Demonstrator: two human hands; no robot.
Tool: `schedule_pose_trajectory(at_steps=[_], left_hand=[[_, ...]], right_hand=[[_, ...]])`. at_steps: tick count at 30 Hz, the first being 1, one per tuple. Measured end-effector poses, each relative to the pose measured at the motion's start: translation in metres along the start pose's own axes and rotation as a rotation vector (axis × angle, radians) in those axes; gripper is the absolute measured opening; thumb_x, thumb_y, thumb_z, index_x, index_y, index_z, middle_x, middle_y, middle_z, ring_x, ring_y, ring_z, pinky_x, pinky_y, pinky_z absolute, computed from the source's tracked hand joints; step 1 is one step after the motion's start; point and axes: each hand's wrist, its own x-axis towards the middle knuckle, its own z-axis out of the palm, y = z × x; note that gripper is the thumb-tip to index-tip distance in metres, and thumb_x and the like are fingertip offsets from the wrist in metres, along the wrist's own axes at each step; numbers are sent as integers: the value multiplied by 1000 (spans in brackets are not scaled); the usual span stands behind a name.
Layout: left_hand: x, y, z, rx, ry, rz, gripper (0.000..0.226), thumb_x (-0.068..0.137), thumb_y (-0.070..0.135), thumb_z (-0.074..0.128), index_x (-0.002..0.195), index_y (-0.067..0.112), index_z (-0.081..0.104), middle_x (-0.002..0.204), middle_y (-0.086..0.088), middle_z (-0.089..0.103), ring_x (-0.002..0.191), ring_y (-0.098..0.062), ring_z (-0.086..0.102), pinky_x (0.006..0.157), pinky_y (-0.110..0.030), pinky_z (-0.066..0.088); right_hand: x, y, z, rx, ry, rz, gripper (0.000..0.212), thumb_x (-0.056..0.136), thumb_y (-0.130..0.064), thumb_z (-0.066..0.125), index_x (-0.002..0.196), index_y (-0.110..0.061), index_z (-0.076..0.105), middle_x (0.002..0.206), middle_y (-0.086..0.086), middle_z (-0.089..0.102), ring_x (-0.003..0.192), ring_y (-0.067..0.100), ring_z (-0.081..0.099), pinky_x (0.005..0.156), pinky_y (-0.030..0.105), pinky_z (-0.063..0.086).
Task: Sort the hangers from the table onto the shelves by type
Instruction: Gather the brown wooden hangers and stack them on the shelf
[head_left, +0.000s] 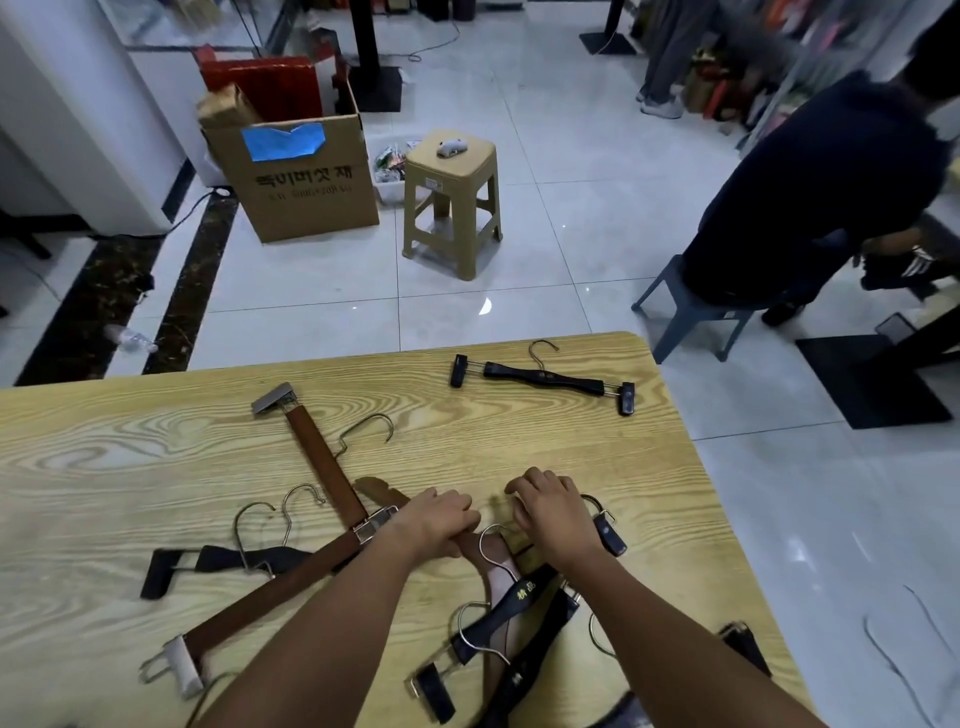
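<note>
Several clip hangers lie on the wooden table (130, 457). A brown wooden hanger (324, 462) with silver clips runs from the middle toward me, and another brown one (270, 592) crosses it. Black clip hangers lie at the left (228, 558), near me (511, 608) and alone at the far right (540, 375). My left hand (439, 522) grips a brown hanger bar in the pile. My right hand (553, 512) rests with curled fingers over a black hanger; its grip is hidden.
Beyond the table stand a cardboard box (301, 176) and a beige plastic stool (451, 202) on the tiled floor. A seated person in dark clothes (810, 192) is at the right on a blue stool (691, 312). No shelves are in view.
</note>
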Motion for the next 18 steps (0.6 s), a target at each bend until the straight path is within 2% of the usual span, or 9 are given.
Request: schedule_pose_trajectory(at_steps=[3,5,6,8,10,14,18], left_hand=[[-1,-3,-4,40,9,-11,38,94,27,53,128,13,44,128,-9,45,122,-27,40,95,-42,35],[-2,-6,-9,58,28,-22,38,95,28,51,128,12,44,129,-9,45,122,-27,41,94,-42,37],[-3,-9,-11,65,40,-28,38,95,29,51,127,12,44,128,-9,45,121,-27,41,93,-42,38],[-4,-15,-16,81,70,-45,37,95,30,50,127,12,44,128,-8,46,119,-26,42,89,-42,40],[-4,-23,-21,87,87,-82,36,96,31,48,126,12,44,127,-8,47,119,-26,42,85,-41,42],[-3,-39,-30,91,103,-169,33,96,30,46,123,11,47,125,-8,51,120,-26,44,83,-41,44],[-5,-48,-35,97,121,-222,30,96,30,45,120,12,49,123,-7,55,120,-25,47,85,-39,44]], right_hand=[[-2,0,-7,-50,64,7,8,84,-23,67,86,-16,69,83,2,66,83,24,63,76,31,47],[-1,1,-12,-68,97,30,15,69,-24,81,68,-18,67,67,-2,64,67,20,63,64,26,50],[0,4,-12,-67,105,38,16,68,-25,82,67,-18,67,66,-2,63,67,20,63,64,27,50],[2,10,-11,-39,79,26,12,83,-25,68,80,-14,68,80,4,66,82,26,62,76,34,49],[2,15,-7,-20,50,22,21,94,-28,52,95,-12,67,96,7,65,97,28,58,88,38,42],[4,18,-6,-25,12,-8,33,98,-37,40,112,-16,61,115,4,57,112,25,48,97,35,32],[7,19,-10,6,-108,-3,51,96,-54,39,135,-24,48,144,1,40,134,25,30,109,38,22]])
